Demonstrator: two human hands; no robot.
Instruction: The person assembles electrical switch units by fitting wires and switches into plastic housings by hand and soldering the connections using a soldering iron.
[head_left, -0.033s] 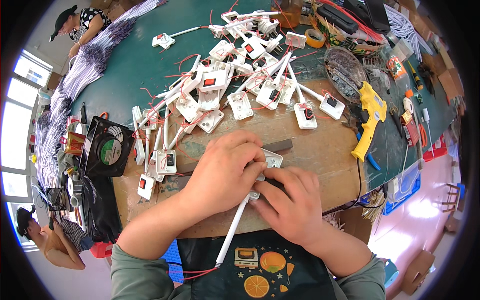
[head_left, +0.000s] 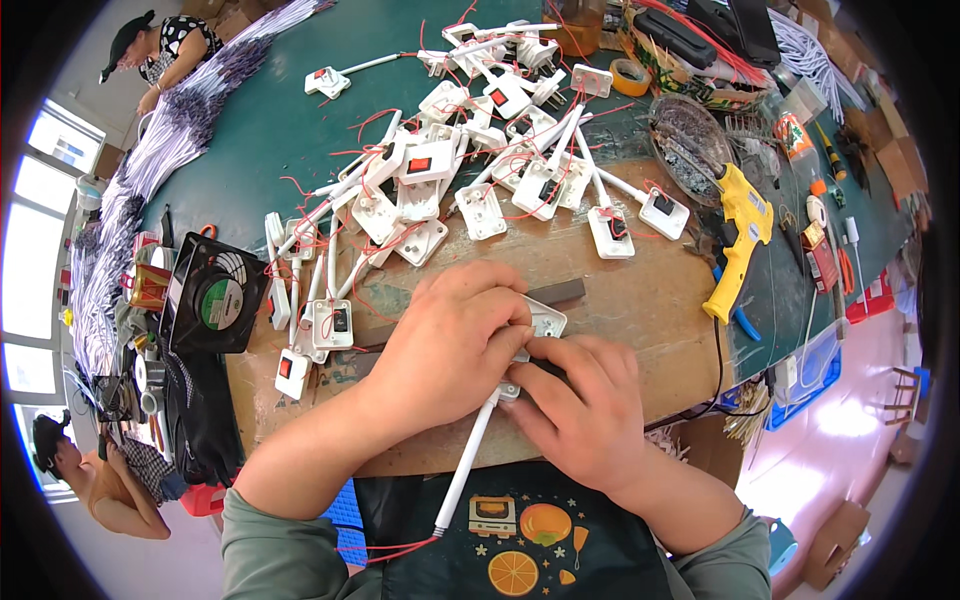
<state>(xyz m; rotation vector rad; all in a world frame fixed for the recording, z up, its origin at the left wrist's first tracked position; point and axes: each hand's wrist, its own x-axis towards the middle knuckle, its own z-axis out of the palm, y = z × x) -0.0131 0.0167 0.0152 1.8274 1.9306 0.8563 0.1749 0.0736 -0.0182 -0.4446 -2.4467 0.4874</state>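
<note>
Both my hands meet over a white plastic switch housing point(head_left: 545, 320) at the front of the bench. My left hand point(head_left: 455, 340) arches over its left side, fingers and thumb pinched at the housing's middle. From the right, my right hand point(head_left: 590, 400) closes thumb and fingertips on its lower end. My fingers hide most of the housing's inside. A white cable point(head_left: 463, 470) runs from its lower end toward my apron, with thin red wires point(head_left: 390, 551) at the tip. Beyond my hands lies a heap of white switch housings point(head_left: 425, 165), some with red rockers, cables and red wires.
A yellow glue gun point(head_left: 740, 235) lies at right, near a round dirty metal dish point(head_left: 690, 145) and a tape roll point(head_left: 630, 77). A black fan point(head_left: 212, 295) stands at left. Behind my hands lies a dark flat bar point(head_left: 555, 291). Two other people are at the far left.
</note>
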